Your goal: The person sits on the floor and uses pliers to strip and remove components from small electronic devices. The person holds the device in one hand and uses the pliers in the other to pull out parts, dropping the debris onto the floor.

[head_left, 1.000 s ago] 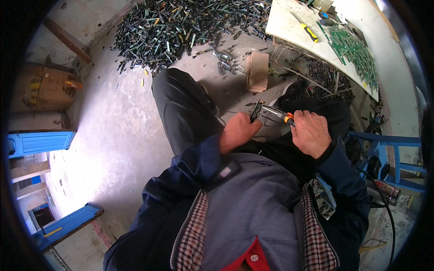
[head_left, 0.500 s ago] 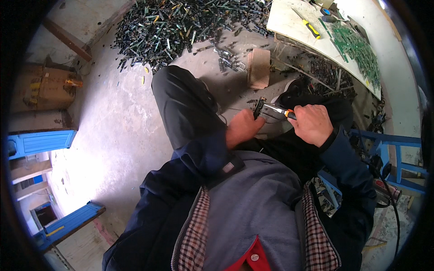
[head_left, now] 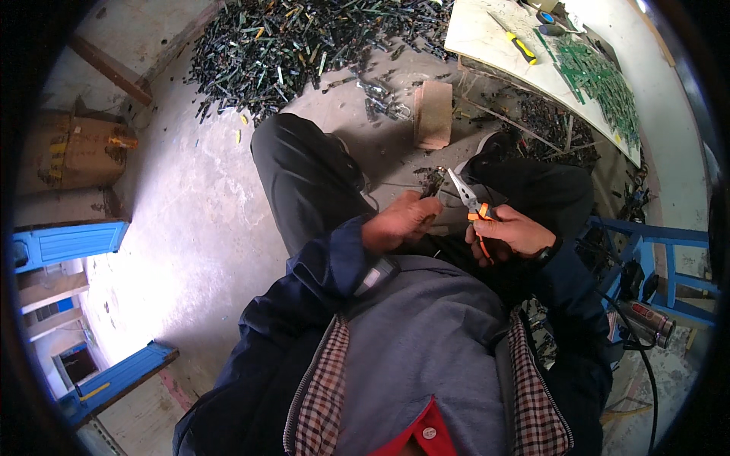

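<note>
The right hand [head_left: 511,232] is closed around the orange handles of a pair of long-nose pliers [head_left: 470,207]. The metal tip points up and to the left, toward the knees, with the jaws nearly together. The left hand [head_left: 401,220] is curled narrow around a small dark part [head_left: 430,182] that shows just past its fingertips (its kind cannot be told at this size). The pliers' tip stands just beside that part; contact between them cannot be confirmed.

Compared with the frame half a second ago, both hands have stayed in front of the lap between the knees. The pliers' tip, which then pointed left at the left hand, is now raised and angled more steeply upward. The left hand has kept its curled grip.

Beyond the knees, a brick-shaped block [head_left: 434,114] lies on the concrete floor [head_left: 190,197], near a wide heap of dark scrap pieces [head_left: 304,38]. At upper right, a pale desk [head_left: 487,34] carries a yellow-handled screwdriver [head_left: 518,47] and a spread of green strips [head_left: 601,80].
</note>
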Demonstrator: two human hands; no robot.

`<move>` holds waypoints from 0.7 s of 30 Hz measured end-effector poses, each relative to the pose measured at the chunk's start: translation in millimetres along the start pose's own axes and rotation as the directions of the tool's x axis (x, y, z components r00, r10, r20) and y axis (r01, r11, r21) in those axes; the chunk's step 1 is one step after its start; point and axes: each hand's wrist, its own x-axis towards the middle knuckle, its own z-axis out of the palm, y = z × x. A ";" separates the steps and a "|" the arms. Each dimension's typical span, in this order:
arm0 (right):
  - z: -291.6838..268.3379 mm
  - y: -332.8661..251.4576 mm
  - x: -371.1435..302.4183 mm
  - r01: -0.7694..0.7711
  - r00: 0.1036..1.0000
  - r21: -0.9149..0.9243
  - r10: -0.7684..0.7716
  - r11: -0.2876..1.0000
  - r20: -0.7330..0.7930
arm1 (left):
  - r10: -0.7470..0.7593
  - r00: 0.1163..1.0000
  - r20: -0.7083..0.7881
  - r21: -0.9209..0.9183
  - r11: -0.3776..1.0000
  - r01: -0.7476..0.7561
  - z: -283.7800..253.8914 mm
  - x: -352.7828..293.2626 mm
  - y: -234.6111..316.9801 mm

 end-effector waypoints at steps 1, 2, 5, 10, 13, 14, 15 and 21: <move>0.0 4.2 0.2 -0.011 1.000 0.044 0.010 0.999 0.024 | -0.012 1.000 0.011 -0.019 1.000 0.012 -0.3 0.3 0.8; 2.2 6.1 -0.4 -0.002 0.999 0.108 -0.004 0.994 0.051 | -0.024 0.999 0.021 -0.037 0.999 0.025 -1.4 0.4 1.9; 10.5 10.9 -0.2 0.016 0.992 0.257 -0.049 0.966 0.121 | -0.016 0.999 0.042 -0.044 0.999 0.018 -0.4 -1.7 3.7; 13.8 19.2 9.0 0.022 0.976 0.263 -0.078 0.964 0.206 | 0.005 1.000 0.020 0.003 1.000 -0.005 3.8 -5.3 4.8; 15.1 18.4 10.2 0.032 0.975 0.282 -0.092 0.959 0.204 | 0.036 0.999 0.009 0.059 0.998 -0.037 5.2 -7.8 4.5; 15.0 18.6 10.3 0.033 0.976 0.278 -0.090 0.960 0.196 | 0.053 0.999 -0.006 0.098 0.994 -0.052 7.2 -9.9 5.3; 15.3 18.8 10.2 0.033 0.978 0.275 -0.088 0.961 0.189 | 0.070 0.997 -0.021 0.135 0.989 -0.067 8.3 -11.4 5.3; 13.2 18.6 9.5 0.046 0.975 0.207 -0.089 0.977 0.205 | 0.267 0.962 0.062 0.399 0.877 -0.269 4.4 -11.8 2.5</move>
